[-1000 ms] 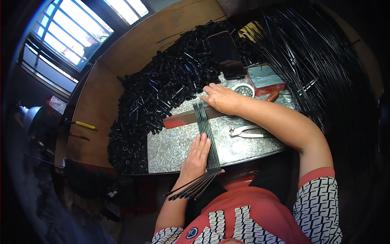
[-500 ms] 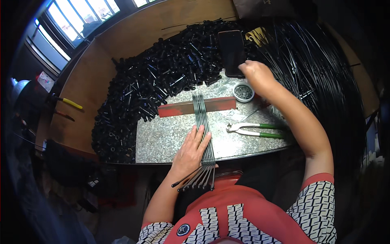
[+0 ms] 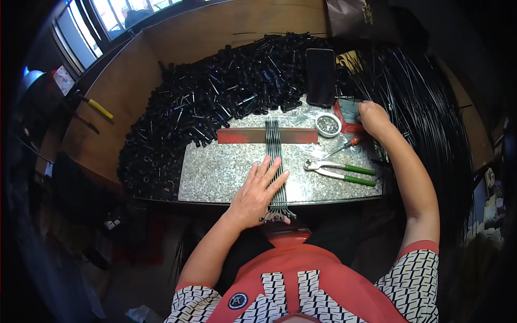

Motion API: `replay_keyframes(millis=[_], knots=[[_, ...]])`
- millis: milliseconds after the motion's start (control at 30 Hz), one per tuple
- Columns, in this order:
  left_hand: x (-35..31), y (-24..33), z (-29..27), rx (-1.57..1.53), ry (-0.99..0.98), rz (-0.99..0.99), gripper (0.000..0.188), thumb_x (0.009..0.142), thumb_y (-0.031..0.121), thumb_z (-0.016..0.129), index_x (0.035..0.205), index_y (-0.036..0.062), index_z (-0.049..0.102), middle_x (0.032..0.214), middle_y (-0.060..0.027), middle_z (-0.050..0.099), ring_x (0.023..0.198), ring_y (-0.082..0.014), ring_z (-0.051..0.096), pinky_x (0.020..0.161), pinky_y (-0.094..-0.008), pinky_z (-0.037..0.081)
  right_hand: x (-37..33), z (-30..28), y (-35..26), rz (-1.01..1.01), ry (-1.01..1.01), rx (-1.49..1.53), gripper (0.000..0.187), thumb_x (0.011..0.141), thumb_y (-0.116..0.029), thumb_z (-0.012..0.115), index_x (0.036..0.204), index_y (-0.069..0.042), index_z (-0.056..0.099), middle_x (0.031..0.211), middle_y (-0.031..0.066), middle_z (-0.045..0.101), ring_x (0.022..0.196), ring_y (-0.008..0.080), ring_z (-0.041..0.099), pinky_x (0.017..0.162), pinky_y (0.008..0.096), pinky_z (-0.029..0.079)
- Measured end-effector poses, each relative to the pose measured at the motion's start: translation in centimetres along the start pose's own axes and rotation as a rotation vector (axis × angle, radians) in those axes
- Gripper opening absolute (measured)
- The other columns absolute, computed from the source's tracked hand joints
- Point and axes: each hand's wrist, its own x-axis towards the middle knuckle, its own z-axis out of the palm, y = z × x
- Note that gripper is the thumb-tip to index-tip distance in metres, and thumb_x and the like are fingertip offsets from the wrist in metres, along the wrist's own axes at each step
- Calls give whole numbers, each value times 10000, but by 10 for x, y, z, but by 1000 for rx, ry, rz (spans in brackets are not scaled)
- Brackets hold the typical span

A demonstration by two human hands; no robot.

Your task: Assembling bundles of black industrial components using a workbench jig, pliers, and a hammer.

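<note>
My left hand [image 3: 257, 194] lies flat with fingers stretched out on a row of thin dark cables [image 3: 273, 145] side by side. They cross over a red metal bar [image 3: 242, 135], and their thicker black ends gather at the table's near edge. Off to the right, my right hand [image 3: 374, 118] is closed at the edge of a red tray [image 3: 351, 128] holding a grey bundle of thin pieces [image 3: 350, 110]. What its fingers pinch is too small to make out. Beside the tray stands a white round cup [image 3: 328, 125] of small metal parts.
Green-handled pincers [image 3: 344, 172] and a red-handled screwdriver [image 3: 350, 143] lie at the right. A phone [image 3: 320, 77] rests beyond the cup. A heap of black tubular parts [image 3: 215, 91] fills the back left; long black cables [image 3: 431, 118] cover the right side.
My right hand has come down and to the right, from beside the phone to the red tray. The cable ends have drawn in closer to the table edge, and the view has shifted slightly.
</note>
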Motion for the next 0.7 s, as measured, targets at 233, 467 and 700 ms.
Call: replay_keyframes(millis=[233,467,700], knots=[[13,34,-67,-738,144,146,964,581,482,823,1292,-73,481,1248,-185,589,1211,-335,530,1077,-447,353,-18,-47,-21,-36,204,211,70,798,-6,561,843,16,512,841,212,606,828,398,606,701,450,490],[24,53,-98,-978,290,177,270,767,34,746,1013,-47,669,923,-172,708,879,-232,702,795,-306,559,-67,-147,-115,-392,482,582,185,812,97,586,965,10,531,771,159,592,671,300,629,546,354,484],[24,55,-95,-844,414,115,239,770,-26,722,1002,-39,663,886,-167,711,842,-226,706,754,-300,567,-110,-190,-144,-669,383,723,381,699,161,605,1062,47,578,787,144,587,615,249,600,522,316,493]])
